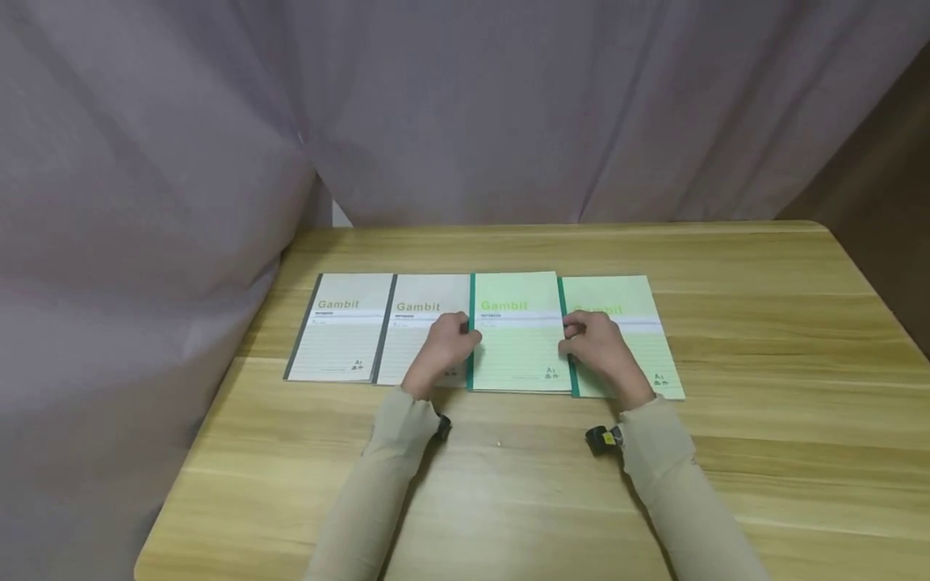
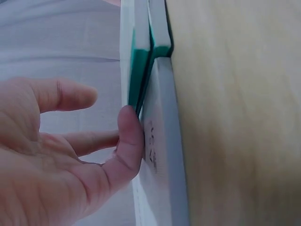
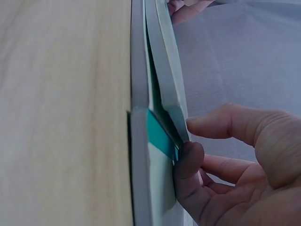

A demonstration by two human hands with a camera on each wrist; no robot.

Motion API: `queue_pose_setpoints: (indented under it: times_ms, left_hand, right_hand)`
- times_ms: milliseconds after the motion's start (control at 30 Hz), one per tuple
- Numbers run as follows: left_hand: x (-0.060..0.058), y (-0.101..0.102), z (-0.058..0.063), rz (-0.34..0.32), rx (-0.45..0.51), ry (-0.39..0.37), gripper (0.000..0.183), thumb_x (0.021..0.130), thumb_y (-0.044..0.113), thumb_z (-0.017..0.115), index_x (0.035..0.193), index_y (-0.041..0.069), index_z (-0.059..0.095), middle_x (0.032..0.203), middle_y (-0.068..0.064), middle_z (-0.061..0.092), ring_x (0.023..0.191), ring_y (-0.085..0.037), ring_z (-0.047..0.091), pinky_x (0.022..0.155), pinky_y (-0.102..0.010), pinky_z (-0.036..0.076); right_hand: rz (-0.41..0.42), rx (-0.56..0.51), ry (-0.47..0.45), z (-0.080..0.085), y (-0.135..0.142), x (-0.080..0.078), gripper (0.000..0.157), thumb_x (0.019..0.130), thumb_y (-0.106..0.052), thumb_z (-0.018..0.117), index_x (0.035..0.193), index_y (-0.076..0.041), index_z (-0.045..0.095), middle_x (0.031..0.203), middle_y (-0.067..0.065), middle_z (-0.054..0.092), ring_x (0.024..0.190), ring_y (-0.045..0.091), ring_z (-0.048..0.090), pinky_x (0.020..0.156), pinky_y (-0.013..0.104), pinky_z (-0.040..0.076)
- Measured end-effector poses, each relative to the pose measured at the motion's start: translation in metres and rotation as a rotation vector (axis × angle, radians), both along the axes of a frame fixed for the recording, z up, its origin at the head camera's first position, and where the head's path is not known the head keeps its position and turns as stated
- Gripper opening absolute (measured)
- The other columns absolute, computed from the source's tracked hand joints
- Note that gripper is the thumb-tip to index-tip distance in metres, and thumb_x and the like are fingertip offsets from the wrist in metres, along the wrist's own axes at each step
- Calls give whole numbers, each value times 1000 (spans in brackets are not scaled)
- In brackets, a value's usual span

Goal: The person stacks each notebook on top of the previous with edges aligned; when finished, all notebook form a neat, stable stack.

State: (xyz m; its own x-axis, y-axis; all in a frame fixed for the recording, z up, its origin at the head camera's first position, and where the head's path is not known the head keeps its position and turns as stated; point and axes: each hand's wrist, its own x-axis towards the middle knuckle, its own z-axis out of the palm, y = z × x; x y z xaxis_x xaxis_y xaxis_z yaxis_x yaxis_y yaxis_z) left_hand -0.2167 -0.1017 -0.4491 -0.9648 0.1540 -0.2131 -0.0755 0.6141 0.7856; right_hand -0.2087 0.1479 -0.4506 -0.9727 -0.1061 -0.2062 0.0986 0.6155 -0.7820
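A green notebook (image 1: 517, 351) lies between my hands, on top of another green-spined notebook (image 2: 162, 35) whose edge shows in the left wrist view. Its right edge is lifted slightly, and my right hand (image 1: 601, 345) pinches it there, thumb above and bent fingertip below. That hand is over the spine of the rightmost green notebook (image 1: 635, 343). At the left spine, my left hand (image 1: 445, 349) touches with a bent fingertip while its thumb stands apart above. Under the left hand lies a white notebook with a grey spine (image 1: 410, 343).
Another grey-spined white notebook (image 1: 341, 347) lies at the left end of the row. All rest on a wood-grain table (image 1: 508, 492). Grey-purple curtains (image 1: 465, 113) hang behind and along the left side.
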Motion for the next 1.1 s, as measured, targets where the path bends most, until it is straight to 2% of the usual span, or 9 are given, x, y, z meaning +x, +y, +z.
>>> queue_pose_setpoints:
  times_ms: [133, 267, 400, 467, 533, 633, 767, 1000, 1100]
  left_hand:
    - [1, 1, 1, 16, 4, 17, 14, 97, 12, 54, 86, 3, 54, 76, -4, 42, 67, -17, 43, 56, -27, 35]
    - [0, 4, 4, 24, 4, 40, 15, 97, 11, 54, 98, -3, 58, 80, -8, 46, 66, -17, 42, 56, -27, 36]
    - [1, 5, 7, 23, 5, 49, 40, 97, 12, 54, 129, -12, 55, 109, -21, 61, 85, -22, 55, 73, -32, 50]
    - [2, 6, 7, 32, 7, 44, 51, 96, 12, 54, 140, -12, 47, 128, -26, 58, 103, -27, 58, 87, -37, 53]
    - [4, 6, 7, 43, 7, 40, 55, 96, 13, 54, 144, -13, 43, 135, -29, 55, 115, -32, 57, 94, -43, 52]
    - [6, 8, 7, 44, 7, 53, 55, 96, 12, 54, 144, -13, 42, 137, -31, 53, 120, -35, 56, 97, -45, 51]
    - [9, 13, 8, -8, 28, 65, 53, 95, 11, 53, 143, -11, 45, 134, -27, 56, 118, -33, 56, 99, -44, 50]
    - [10, 27, 15, -48, 132, 15, 51, 96, 10, 52, 144, -5, 47, 125, -19, 61, 105, -29, 64, 84, -37, 56]
    - [11, 35, 15, -66, 153, -17, 52, 96, 11, 51, 145, -4, 46, 125, -17, 61, 100, -26, 65, 79, -33, 56]
  right_hand:
    - [22, 16, 20, 4, 1, 1, 52, 86, -6, 67, 133, 12, 55, 109, 20, 61, 95, 30, 55, 82, 37, 46]
    - [42, 10, 61, 9, 6, 0, 50, 89, -8, 67, 132, 13, 54, 107, 21, 64, 91, 29, 60, 78, 36, 50]
    - [44, -10, 63, 10, 12, 0, 48, 92, -8, 65, 133, 14, 53, 110, 25, 65, 87, 29, 65, 72, 31, 54]
    - [41, -17, 52, 10, 16, 0, 49, 93, -8, 64, 134, 15, 51, 112, 26, 65, 85, 29, 66, 69, 30, 54]
    - [33, -17, 40, 11, 19, 1, 50, 93, -9, 63, 135, 15, 50, 113, 27, 64, 83, 29, 67, 67, 29, 53]
    - [16, -15, 31, 13, 25, 3, 52, 93, -10, 62, 137, 14, 48, 114, 28, 64, 82, 28, 67, 65, 29, 52]
    - [-8, -3, 35, 17, 36, 4, 53, 94, -11, 63, 138, 14, 48, 115, 28, 64, 81, 25, 66, 65, 28, 51]
    - [-34, -58, 61, 23, 50, 5, 54, 92, -11, 65, 136, 16, 48, 110, 26, 64, 78, 21, 62, 63, 26, 48]
    - [-44, -51, 53, 24, 54, 6, 55, 91, -10, 65, 136, 15, 49, 111, 25, 63, 82, 25, 62, 65, 27, 47]
